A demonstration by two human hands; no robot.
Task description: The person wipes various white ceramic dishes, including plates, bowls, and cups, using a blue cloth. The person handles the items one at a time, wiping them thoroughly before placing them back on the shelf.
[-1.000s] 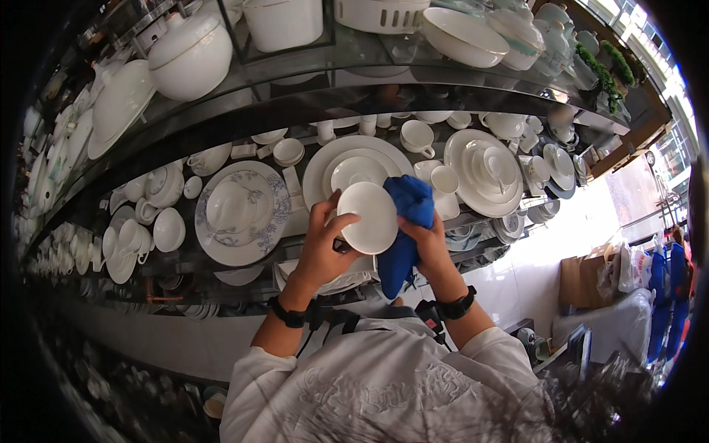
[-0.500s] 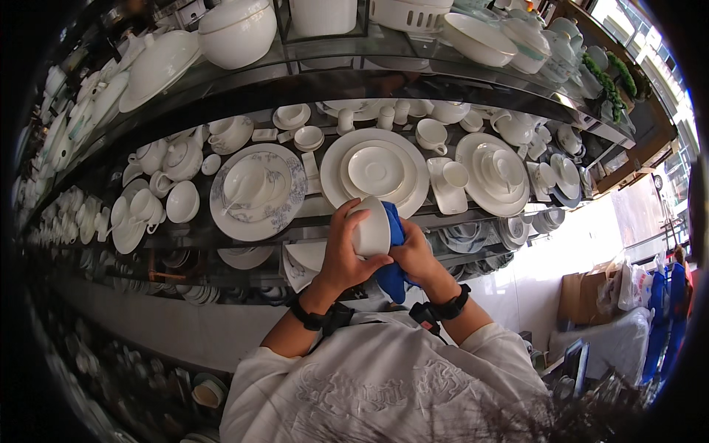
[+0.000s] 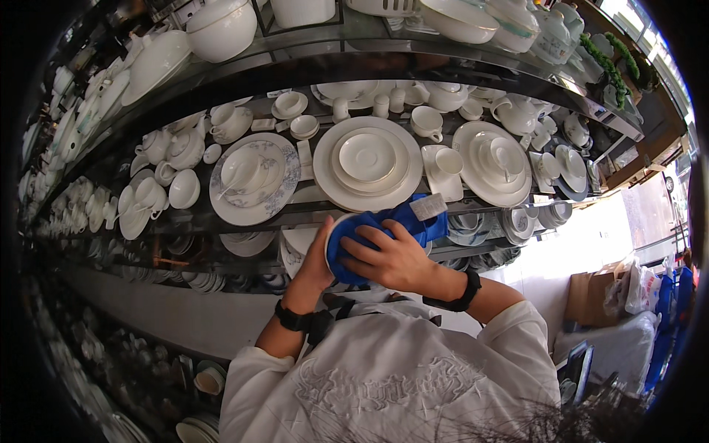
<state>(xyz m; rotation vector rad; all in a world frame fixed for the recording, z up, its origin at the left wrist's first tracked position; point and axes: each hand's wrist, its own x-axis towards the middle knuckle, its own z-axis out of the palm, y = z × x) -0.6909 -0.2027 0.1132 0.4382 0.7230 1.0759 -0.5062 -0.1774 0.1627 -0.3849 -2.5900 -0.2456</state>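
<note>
Now pressing the blue cloth [image 3: 368,219] over the white bowl [image 3: 330,238] with the right hand [image 3: 391,262], half closed on the cloth with fingers bent and slightly apart. Gripping the bowl's left side in the left hand [image 3: 314,258], closed around it as far as visible, partly hidden. Half a second ago, bare outer wall with cloth only at the right edge; now covered except for a thin pale crescent of rim, likely meaning contact across the whole face. Held up before the chest, in front of the shelf [image 3: 196,221]. Counted outward: one bowl, one cloth, one white label [image 3: 430,207] on it, two hands, two black wristbands [image 3: 294,317]. On the shelf, three large plates in a row: one blue-patterned plate [image 3: 281,177], two plain, all with smaller pieces on top. Behind, three small upright pots [image 3: 380,105].
</note>
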